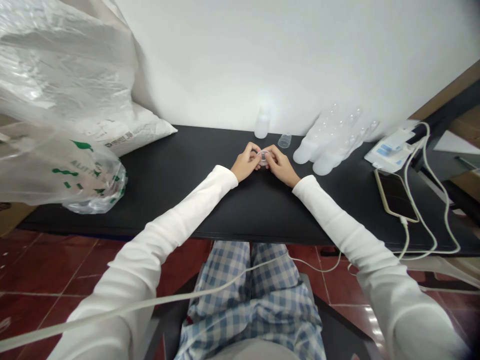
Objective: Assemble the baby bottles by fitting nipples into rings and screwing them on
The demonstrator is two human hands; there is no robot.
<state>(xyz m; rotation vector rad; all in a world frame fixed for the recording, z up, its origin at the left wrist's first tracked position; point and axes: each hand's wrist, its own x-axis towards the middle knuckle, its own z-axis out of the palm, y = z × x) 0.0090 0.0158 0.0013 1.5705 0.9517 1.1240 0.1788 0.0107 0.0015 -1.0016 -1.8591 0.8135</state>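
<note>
Hands: my left hand (245, 162) and right hand (281, 166) are together, fingertips meeting, both pinching a clear cap (263, 158) from either side.
Cap: between my fingers at mid-bench, a little nearer the back edge; its exact shape is hard to make out, partly hidden by my fingers.
Bench: black top (180, 172), pushed against a white wall (243, 60).
Back edge, centre: a translucent bottle (262, 125) stands upright; just right of it and nearer me, a small clear cup (284, 141) lies tilted on its side.
Back edge, right: a row of translucent bottles (322, 145) lies on its side, necks toward the wall.
Right end: a white packet (390, 150) sits near the back corner; a phone (395, 196) lies nearer the front edge, with a white cable (425, 200) running beside it and over the edge.
Left end: a clear plastic bag with green print (56, 160) hangs over the corner, in front of a white sack (138, 135).
</note>
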